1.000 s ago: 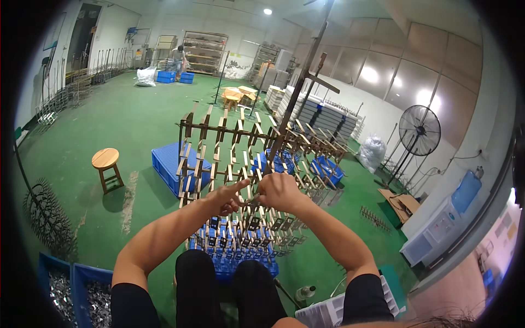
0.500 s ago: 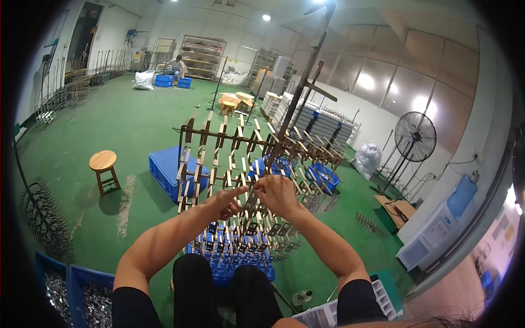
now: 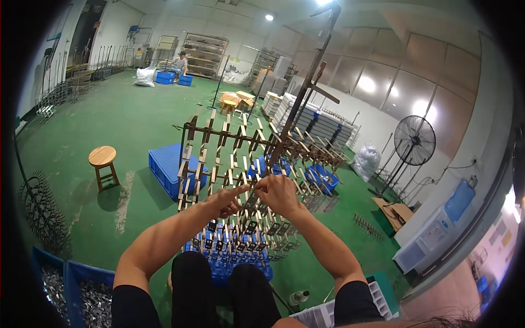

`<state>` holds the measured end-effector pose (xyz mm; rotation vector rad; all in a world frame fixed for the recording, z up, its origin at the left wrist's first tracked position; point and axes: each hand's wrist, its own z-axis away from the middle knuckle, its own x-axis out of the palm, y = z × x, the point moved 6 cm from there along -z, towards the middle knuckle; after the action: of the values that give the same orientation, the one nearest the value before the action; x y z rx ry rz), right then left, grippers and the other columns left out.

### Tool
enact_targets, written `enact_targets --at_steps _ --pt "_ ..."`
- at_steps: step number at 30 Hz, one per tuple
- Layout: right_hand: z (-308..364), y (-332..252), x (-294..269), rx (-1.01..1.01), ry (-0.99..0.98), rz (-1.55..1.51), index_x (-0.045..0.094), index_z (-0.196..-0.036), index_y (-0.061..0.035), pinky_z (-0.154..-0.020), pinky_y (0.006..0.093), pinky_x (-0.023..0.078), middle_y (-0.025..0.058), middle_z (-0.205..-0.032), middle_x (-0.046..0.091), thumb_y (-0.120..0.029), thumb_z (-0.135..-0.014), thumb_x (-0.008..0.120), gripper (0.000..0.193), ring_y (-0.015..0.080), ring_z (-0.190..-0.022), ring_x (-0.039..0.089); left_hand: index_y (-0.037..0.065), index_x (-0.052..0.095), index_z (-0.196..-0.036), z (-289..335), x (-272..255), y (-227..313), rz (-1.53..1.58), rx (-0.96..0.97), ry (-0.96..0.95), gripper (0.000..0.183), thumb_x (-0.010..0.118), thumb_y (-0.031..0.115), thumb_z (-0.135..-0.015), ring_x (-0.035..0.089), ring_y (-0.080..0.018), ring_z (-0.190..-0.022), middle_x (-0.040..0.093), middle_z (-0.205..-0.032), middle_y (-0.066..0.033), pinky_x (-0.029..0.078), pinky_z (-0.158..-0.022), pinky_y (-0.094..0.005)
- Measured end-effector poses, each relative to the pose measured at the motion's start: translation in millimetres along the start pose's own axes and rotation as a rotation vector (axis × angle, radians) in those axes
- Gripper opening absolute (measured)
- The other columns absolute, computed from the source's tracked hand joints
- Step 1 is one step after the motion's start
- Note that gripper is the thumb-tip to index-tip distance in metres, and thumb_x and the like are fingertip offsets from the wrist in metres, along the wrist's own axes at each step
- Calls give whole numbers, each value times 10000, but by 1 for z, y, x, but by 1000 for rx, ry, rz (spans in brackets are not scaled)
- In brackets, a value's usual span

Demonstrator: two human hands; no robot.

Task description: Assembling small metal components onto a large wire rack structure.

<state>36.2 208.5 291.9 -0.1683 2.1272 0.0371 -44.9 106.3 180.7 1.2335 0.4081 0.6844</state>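
Both hands meet at a hanging rack of small metal parts.

The left hand points its forefinger right, other fingers curled, touching the right hand, whose fingers pinch a small dark part, too small to identify, on the rack. Blue crate lies far left, wooden stool beyond; pedestal fan stands far right.

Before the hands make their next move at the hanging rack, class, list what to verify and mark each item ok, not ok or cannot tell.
1. Both hands at the rack: left hand and right hand meet at one row of the metal rack. Ok.
2. Small part pinched in the fingers: too small to see. Cannot tell.
3. Hooks lower down filled: dark pieces hang there. Ok.
4. Blue crate under the rack: in place. Ok.
5. Wooden stool out of the way: stands apart, left. Ok.
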Motion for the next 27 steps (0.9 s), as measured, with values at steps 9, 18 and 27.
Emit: enact_targets --at_steps 9,18,27 --pt "-2 -1 -1 27 -35 52 701 -779 -123 -568 336 491 76 -650 637 -216 -709 635 134 236 -589 615 -109 580 -805 1 1 4 -35 38 -36 774 556 659 -707 349 -89 -328 457 -446 -42 240 -329 -237" --pt "-1 -3 -1 21 -43 27 703 -776 -122 -580 336 487 79 -627 632 -226 -699 633 148 231 -569 610 -104 577 -800 4 1 4 -42 36 -28 774 549 664 -706 356 -89 -330 469 -460 -46 238 -327 -235" --pt "-1 7 0 86 -51 -76 706 -767 -117 -581 329 482 80 -588 624 -241 -688 634 164 212 -549 603 -96 573 -795 -5 1 0 -26 38 -54 756 555 655 -709 364 -90 -338 467 -461 -41 241 -330 -231"
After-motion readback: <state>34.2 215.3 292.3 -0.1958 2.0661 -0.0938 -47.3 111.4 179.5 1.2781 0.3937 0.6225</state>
